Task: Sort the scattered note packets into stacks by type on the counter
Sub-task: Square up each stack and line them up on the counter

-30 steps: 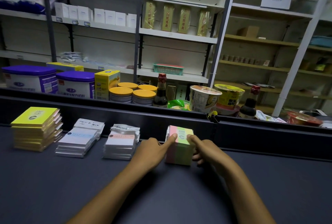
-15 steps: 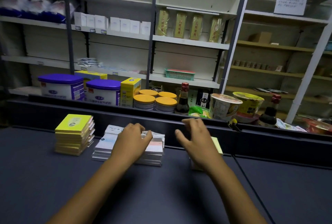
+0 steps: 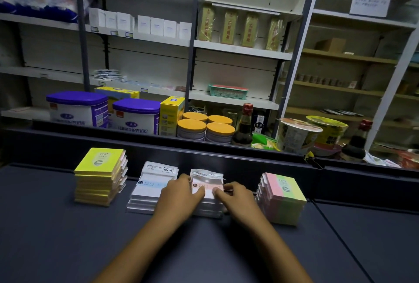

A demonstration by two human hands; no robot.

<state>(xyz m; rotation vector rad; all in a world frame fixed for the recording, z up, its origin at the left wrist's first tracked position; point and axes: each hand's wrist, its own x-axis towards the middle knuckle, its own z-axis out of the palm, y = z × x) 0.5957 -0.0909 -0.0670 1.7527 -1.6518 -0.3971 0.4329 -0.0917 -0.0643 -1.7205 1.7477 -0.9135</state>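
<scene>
Sorting looks nearly done: 4 stacks line the counter (image 3: 68, 248), namely the yellow stack (image 3: 99, 177), the blue-banded stack (image 3: 149, 188), the pink-banded stack (image 3: 207, 188) and the pink-green stack (image 3: 283, 198), with no loose packets in view. Your left hand (image 3: 179, 196) and right hand (image 3: 238, 198) flank the pink-banded stack, fingers loosely spread, thumbs pressing its top packet, apparently squaring it rather than gripping.

single head cam, looks forward and down from above my forearms, close on the counter (image 3: 68, 248) and my hands, four stacks along its back edge mid-frame, shelves (image 3: 240, 50) behind fill the upper half, wide-angle bend at the edges, no second view
</scene>
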